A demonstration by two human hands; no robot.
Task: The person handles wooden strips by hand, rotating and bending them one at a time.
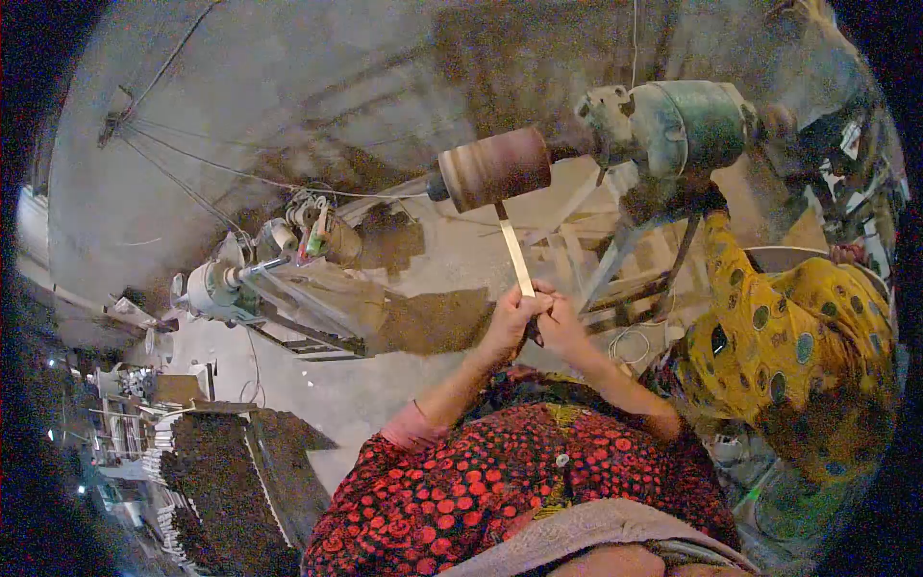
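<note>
A long, thin, pale strip (516, 255) runs up from my hands to the underside of a brown cylindrical drum (495, 170). Its dark upper end is at the drum's lower edge. My left hand (514, 322) is closed round the strip's lower end. Beside it, touching it, my right hand (560, 325) is closed at the same end of the strip. The drum sits on the shaft of a green motor (687, 125) at the upper right.
A person in a yellow patterned garment (788, 337) is close on the right. Another motor (216, 288) stands on a frame at the left. Stacked dark pieces (226, 481) lie at the lower left. Cables (279, 183) cross the wall and a metal stand (615, 260) holds the green motor.
</note>
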